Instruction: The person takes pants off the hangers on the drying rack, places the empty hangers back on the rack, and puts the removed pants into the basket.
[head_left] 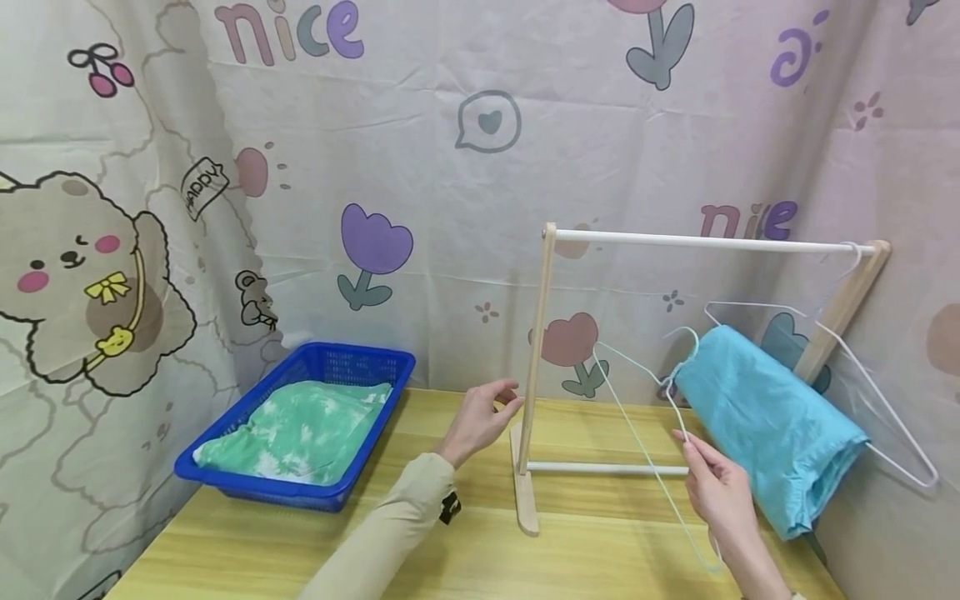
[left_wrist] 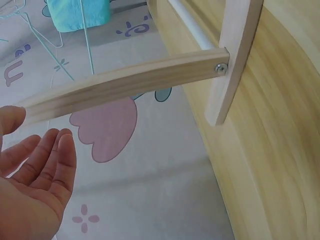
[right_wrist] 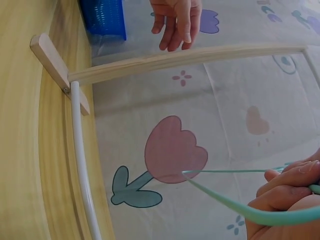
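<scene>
My right hand (head_left: 716, 483) pinches one arm of a mint-green clothes hanger (head_left: 633, 429), which hangs tilted in front of the rack; in the right wrist view the hanger (right_wrist: 260, 214) passes close to the lens. Loosely bent, my left hand (head_left: 480, 421) holds nothing and is beside the left post of the wooden rack (head_left: 537, 350). In the left wrist view its fingers (left_wrist: 62, 165) lie near that post (left_wrist: 125, 82). A folded turquoise cloth garment (head_left: 765, 425) hangs over a white hanger (head_left: 892, 400) on the rack's right end.
A blue plastic basket (head_left: 183, 454) at the left holds a green and white tie-dyed cloth (head_left: 300, 429). The rack has a white top rail (head_left: 697, 240) and a white lower bar (head_left: 600, 468). It stands on a wood-grain table (head_left: 450, 542) before a printed curtain (head_left: 465, 217).
</scene>
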